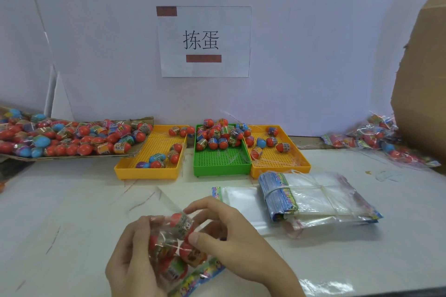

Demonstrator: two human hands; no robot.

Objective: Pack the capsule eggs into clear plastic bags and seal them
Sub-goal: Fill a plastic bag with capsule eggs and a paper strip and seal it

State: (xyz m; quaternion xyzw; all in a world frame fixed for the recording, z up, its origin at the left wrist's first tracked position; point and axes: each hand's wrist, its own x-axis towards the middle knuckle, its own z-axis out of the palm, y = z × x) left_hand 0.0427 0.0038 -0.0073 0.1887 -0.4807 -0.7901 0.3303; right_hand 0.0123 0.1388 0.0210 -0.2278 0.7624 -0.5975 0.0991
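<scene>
Near the table's front edge, both hands [135, 258] [231, 231] grip a filled bag [173, 246].

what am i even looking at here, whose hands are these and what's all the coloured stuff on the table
This is one picture from a camera worn on a person's head, looking down at their own two hands; there is no machine. The left hand and right hand together hold a clear bag with capsule eggs inside. On the table stand two yellow trays and a green tray, all holding loose eggs. More eggs lie heaped on cardboard at left. A bundle of empty bags lies at right, filled bags behind it.
</scene>
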